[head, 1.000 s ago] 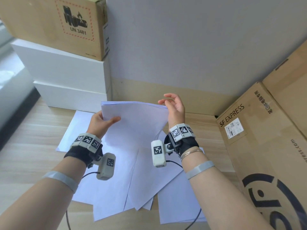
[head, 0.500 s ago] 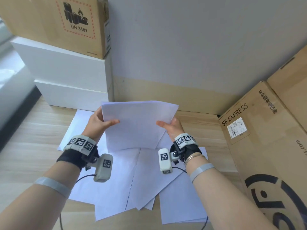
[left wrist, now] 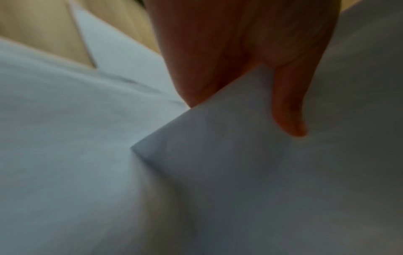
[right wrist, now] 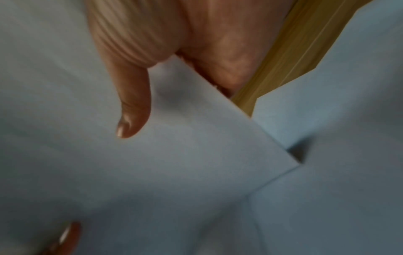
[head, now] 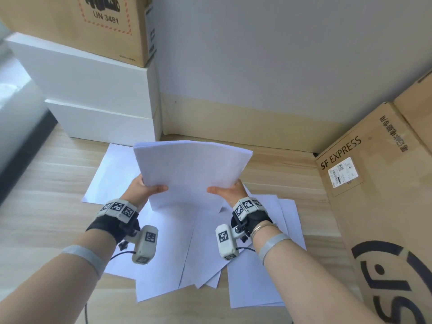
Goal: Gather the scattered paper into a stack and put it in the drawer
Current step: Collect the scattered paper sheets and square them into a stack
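Note:
I hold a small stack of white paper (head: pixel 191 169) above the wooden table, tilted away from me. My left hand (head: pixel 149 187) pinches its lower left edge, thumb on top. My right hand (head: pixel 225 190) pinches the lower right edge the same way. In the left wrist view the thumb (left wrist: pixel 290 110) lies on the stack of paper (left wrist: pixel 240 155); the right wrist view shows the right thumb (right wrist: pixel 133 107) on the stack of paper (right wrist: pixel 174 155). Several loose sheets (head: pixel 177 253) lie fanned out on the table under my wrists. No drawer is in view.
Two white boxes (head: pixel 100 94) with a cardboard box (head: pixel 93 22) on top stand at the back left. A large SF Express carton (head: pixel 383 206) lines the right side. A grey wall (head: pixel 280 66) closes the back. Bare wooden table (head: pixel 42 206) shows at the left.
My right hand came down from the stack's top corner and took hold of its lower right edge. The held sheets are now squared together, lower and nearer the table.

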`<action>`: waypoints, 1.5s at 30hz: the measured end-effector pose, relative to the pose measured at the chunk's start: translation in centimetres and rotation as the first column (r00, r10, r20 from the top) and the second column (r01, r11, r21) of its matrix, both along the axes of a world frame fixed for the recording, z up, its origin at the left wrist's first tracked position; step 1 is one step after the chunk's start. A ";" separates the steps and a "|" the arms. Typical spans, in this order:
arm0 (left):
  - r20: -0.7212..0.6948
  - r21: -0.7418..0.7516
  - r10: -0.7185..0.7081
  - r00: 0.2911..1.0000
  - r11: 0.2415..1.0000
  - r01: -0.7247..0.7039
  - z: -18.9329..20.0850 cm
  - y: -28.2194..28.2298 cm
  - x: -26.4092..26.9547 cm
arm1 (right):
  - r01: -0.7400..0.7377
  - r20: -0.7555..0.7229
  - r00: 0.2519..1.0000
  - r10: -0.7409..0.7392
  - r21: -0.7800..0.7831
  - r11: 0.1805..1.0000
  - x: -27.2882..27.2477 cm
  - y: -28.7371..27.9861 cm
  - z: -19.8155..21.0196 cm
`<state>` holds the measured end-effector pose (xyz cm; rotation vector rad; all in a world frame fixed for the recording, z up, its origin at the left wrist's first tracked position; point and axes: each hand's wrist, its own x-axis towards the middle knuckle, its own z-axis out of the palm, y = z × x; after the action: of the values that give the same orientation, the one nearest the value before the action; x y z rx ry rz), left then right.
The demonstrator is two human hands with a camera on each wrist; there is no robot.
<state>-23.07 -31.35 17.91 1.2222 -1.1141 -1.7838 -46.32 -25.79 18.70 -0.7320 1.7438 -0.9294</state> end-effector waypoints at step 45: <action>0.541 0.241 0.095 0.836 0.935 -0.262 -8.2 4.7 15.4 | -0.110 -0.473 0.796 0.377 0.500 0.859 11.1 -1.7 -6.5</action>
<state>-7.65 -26.68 9.69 2.0242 -0.9749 -1.5513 -35.18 -27.45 12.21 -0.9525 2.1924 -0.0869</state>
